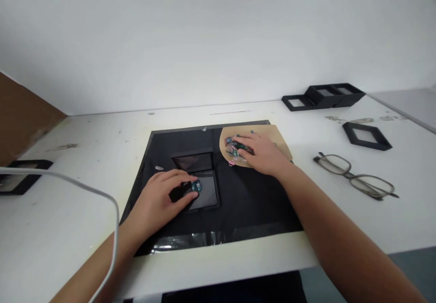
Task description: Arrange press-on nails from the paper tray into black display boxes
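Note:
My left hand (166, 191) rests over an open dark box (207, 191) with a raised lid (194, 162). Its thumb and forefinger close around small shiny teal pieces (196, 186) at the box's left part. To the right, my right hand (260, 151) reaches over a tan sheet (277, 141) with a rounded left end. Its fingers are apart and touch a pile of small glossy teal and pinkish pieces (231, 148); part of the pile is hidden beneath them. A little pink item (231, 163) lies at the sheet's lower edge.
A black mat (252, 212) covers the middle of the white table (75, 221). Eyeglasses (350, 174) and a black frame (367, 136) lie right. Joined black frames (327, 96) stand near the wall. Another frame (23, 176) sits left, behind a white cable (85, 187).

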A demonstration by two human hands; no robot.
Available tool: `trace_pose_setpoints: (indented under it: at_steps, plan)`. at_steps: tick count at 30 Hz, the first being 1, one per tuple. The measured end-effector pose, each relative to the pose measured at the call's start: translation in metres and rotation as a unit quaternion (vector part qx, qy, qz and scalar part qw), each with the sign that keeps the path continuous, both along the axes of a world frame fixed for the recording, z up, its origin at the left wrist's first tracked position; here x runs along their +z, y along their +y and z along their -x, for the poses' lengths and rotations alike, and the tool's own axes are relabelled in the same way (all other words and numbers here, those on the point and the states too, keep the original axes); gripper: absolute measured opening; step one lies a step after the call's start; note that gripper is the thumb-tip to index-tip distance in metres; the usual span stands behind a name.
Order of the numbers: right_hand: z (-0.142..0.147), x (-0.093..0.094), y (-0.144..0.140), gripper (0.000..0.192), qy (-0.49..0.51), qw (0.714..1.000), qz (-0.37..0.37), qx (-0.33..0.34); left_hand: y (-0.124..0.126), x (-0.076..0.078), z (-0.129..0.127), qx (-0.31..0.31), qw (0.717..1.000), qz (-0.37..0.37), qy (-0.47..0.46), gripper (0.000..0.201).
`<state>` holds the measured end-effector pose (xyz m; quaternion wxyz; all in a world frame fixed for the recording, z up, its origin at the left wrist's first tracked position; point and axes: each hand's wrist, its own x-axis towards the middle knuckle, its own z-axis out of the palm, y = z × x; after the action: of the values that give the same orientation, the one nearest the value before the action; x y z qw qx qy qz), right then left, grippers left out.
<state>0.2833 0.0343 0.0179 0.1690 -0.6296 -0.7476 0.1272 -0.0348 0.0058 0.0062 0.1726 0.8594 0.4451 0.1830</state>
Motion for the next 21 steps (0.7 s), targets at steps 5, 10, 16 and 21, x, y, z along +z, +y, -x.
trace_pose_setpoints:
  at_steps: [5,10,16,21]
  plan:
    - [0.0048,-0.0068,0.0017,0.041,-0.027,0.999,-0.011,0.022,-0.0005,0.0021,-0.0011,-0.005,1.0,-0.004,0.014,0.029]
    - [0.0047,-0.0073,0.0004,0.027,-0.01,0.999,-0.03,0.024,-0.0019,0.0051,-0.0017,-0.006,0.999,-0.027,0.034,0.03]
    - [0.0061,-0.0023,-0.0048,0.01,0.016,0.999,-0.042,-0.013,-0.003,0.0066,-0.0009,-0.006,0.999,-0.037,0.039,0.03]
    - [0.0046,0.0019,-0.0074,0.007,0.025,0.999,-0.039,-0.024,-0.0028,0.0048,0.001,-0.005,0.998,-0.04,0.044,0.028]
